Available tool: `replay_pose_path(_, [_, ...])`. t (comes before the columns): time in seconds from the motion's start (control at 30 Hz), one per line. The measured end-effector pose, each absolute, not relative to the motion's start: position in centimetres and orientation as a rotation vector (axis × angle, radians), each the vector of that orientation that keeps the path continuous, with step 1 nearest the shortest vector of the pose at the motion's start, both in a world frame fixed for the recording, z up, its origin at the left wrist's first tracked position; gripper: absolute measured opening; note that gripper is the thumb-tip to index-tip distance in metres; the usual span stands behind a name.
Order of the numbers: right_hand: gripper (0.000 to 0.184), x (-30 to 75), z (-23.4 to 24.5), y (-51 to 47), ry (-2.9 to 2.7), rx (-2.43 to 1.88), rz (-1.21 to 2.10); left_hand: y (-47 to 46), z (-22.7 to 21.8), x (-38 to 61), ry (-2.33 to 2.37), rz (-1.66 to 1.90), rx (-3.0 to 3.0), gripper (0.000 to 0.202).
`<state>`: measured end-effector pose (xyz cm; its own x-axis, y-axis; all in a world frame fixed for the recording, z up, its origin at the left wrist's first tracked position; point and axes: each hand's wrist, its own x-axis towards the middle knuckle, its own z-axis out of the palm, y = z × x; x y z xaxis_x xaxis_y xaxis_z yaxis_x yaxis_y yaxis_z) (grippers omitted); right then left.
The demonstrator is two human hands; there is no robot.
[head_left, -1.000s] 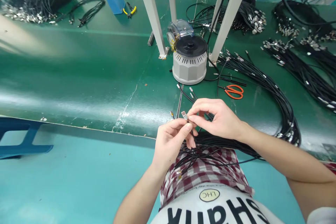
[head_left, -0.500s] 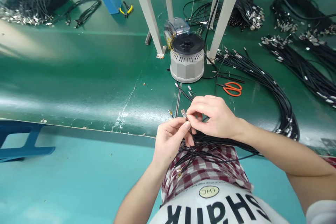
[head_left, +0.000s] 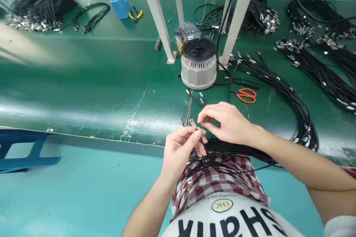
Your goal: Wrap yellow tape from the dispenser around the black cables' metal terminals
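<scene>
My left hand (head_left: 180,146) is closed around a black cable, pinching it just below its flat silver plug (head_left: 193,122), which looks like a USB plug and points up and away from me. Just right of the plug, my right hand (head_left: 226,123) is curled with thumb and forefinger tips close together; whatever they may pinch is too small to make out. Another cable end with a yellowish tip (head_left: 181,121) sticks out beyond my left fingers. A bundle of black cables (head_left: 222,150) lies across my lap and the bench edge, under my hands.
A round grey dispenser with a black top (head_left: 198,68) stands ahead on the green bench (head_left: 91,81), between white posts (head_left: 158,18). Orange-handled scissors (head_left: 246,95) lie to its right. Cable bundles (head_left: 289,96) spread rightward; another pile (head_left: 41,3) and yellow-handled cutters (head_left: 136,14) lie at back left.
My right fingertips have come away from the plug, slightly up and to the right. My left hand keeps its grip on the cable. The view has tilted slightly.
</scene>
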<state>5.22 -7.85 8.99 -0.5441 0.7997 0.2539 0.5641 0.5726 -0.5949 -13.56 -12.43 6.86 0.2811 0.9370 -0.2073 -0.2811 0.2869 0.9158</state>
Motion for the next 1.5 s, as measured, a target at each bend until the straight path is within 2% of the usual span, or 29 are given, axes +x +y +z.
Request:
replay_pose_path(0.1, [0.017, 5.0, 9.3, -8.0, -2.246, -1.069, 0.751, -12.5, 6.8, -13.5, 0.912, 0.988, 0.899, 0.017])
replay_pose_path(0.3, [0.013, 4.6, 9.9, -8.0, -2.219, -1.036, 0.731, -12.5, 6.6, -13.7, 0.912, 0.979, 0.905, 0.016])
replay_pose_path(0.43, [0.013, 4.4, 9.6, -7.9, -2.284, -1.013, 0.549, -12.4, 6.6, -13.7, 0.932, 0.946, 0.916, 0.021])
replay_pose_path(0.6, [0.014, 4.2, 9.4, -7.8, -2.349, -0.836, 0.112, -12.1, 5.9, -14.1, 0.932, 0.946, 0.906, 0.022])
replay_pose_path(0.67, [0.016, 4.1, 9.5, -6.7, -2.256, -0.856, 0.286, -11.9, 5.7, -14.2, 0.935, 0.978, 0.878, 0.023])
replay_pose_path(0.77, [0.016, 3.5, 9.5, -3.1, -1.673, -1.044, 1.171, -11.9, 5.7, -14.4, 0.944, 0.998, 0.836, 0.025])
replay_pose_path(0.8, [0.007, 3.0, 9.3, -1.4, -1.279, -1.059, 1.488, -12.0, 5.8, -14.4, 0.947, 1.003, 0.830, 0.025])
replay_pose_path(0.83, [0.006, 2.4, 9.2, 0.3, -1.131, -1.061, 1.553, -12.1, 5.9, -14.4, 0.947, 1.005, 0.828, 0.025])
replay_pose_path(0.87, [0.014, 1.7, 9.0, 2.1, -1.046, -1.056, 1.585, -12.1, 6.0, -14.5, 0.943, 1.003, 0.827, 0.025])
replay_pose_path(0.97, [0.011, -0.8, 8.9, 6.5, -0.788, -0.984, 1.682, -12.3, 6.0, -14.6, 0.934, 0.994, 0.821, 0.025])
replay_pose_path(1.1, [0.029, -4.0, 9.4, 9.7, -0.508, -0.900, 1.701, -12.4, 5.8, -14.9, 0.933, 0.988, 0.796, 0.028])
replay_pose_path(1.27, [0.026, -5.7, 9.5, 11.4, -0.285, -0.902, 1.647, -12.5, 5.7, -15.1, 0.929, 0.988, 0.779, 0.031])
replay_pose_path(1.37, [0.035, -5.5, 9.2, 11.9, -0.245, -0.894, 1.668, -12.5, 5.7, -15.1, 0.927, 0.988, 0.774, 0.031])
replay_pose_path(1.5, [0.037, -5.0, 9.1, 12.3, -0.222, -0.866, 1.716, -12.5, 5.8, -14.9, 0.928, 0.977, 0.774, 0.030])
